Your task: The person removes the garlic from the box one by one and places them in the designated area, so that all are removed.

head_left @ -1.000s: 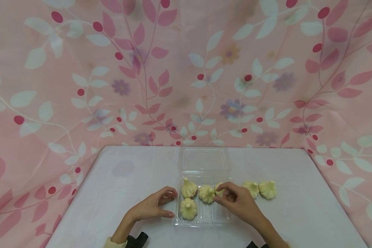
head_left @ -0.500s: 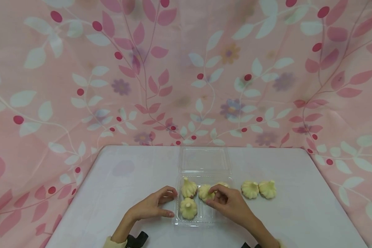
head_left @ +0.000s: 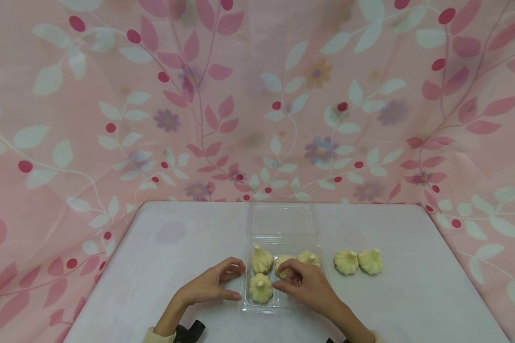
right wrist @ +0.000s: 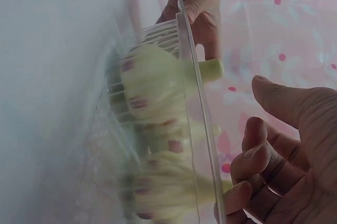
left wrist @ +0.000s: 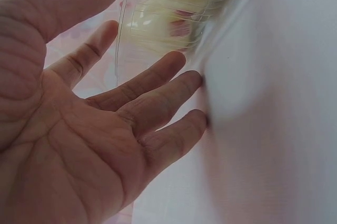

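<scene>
A clear plastic clamshell box [head_left: 268, 310] lies with its lid [head_left: 283, 221] folded back, holding several garlic bulbs. Two fill the left side, a back-left bulb [head_left: 262, 260] and a front-left bulb [head_left: 261, 289]. Behind my right fingers a middle bulb [head_left: 281, 264] is partly covered; the back-right bulb [head_left: 308, 257] shows beyond. My right hand [head_left: 312, 285] hovers over the box, fingers loosely bent, thumb apart, nothing between them in the right wrist view. At the box's left wall, my left hand [head_left: 212, 283] is spread with fingertips beside it; contact is unclear.
Two more garlic bulbs sit side by side on the white table right of the box, the nearer one [head_left: 346, 262] and the farther one [head_left: 370, 261]. A pink patterned cloth [head_left: 249, 95] hangs behind the table [head_left: 412, 295].
My right hand has slid left, from the back-right bulb to over the middle bulb, so the back-right one is now uncovered. The left hand has stayed in place.
</scene>
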`<control>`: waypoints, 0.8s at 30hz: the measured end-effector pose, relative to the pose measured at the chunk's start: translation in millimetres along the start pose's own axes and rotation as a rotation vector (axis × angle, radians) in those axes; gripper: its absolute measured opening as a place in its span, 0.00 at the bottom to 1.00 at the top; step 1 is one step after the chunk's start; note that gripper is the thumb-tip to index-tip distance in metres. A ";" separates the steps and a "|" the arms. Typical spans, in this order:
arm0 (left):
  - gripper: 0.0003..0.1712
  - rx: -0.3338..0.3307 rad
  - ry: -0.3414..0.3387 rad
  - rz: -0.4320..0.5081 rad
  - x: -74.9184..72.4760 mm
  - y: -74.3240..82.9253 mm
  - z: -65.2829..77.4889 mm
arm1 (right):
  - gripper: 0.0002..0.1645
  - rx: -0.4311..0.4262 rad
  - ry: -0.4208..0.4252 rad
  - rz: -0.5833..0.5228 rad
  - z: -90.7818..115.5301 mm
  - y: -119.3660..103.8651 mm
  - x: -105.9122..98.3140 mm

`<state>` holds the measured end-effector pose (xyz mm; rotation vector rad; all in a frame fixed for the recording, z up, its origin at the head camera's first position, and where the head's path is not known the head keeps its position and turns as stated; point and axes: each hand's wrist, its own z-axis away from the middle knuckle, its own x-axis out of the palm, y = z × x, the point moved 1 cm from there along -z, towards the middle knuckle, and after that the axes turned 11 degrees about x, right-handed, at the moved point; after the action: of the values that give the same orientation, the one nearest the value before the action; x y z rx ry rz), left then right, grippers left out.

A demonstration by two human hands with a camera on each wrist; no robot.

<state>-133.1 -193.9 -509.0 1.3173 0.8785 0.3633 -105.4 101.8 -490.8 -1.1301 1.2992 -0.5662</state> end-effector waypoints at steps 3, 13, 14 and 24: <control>0.39 -0.003 -0.001 0.005 0.3 -0.2 0.1 | 0.15 0.001 -0.002 0.012 -1.2 -0.8 3.6; 0.39 -0.004 0.002 0.006 0.7 -0.7 -0.9 | 0.15 0.001 0.000 0.033 -3.4 -1.4 14.8; 0.39 -0.003 0.002 0.007 0.7 -1.0 -1.0 | 0.15 -0.001 0.000 0.033 -3.8 -1.4 15.9; 0.38 0.004 0.002 0.015 0.4 -1.0 -0.6 | 0.16 0.052 -0.019 0.066 -5.7 -3.5 24.8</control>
<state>-133.5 -193.4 -510.1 1.3278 0.8723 0.3748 -103.9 77.3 -498.3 -1.0434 1.2936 -0.5362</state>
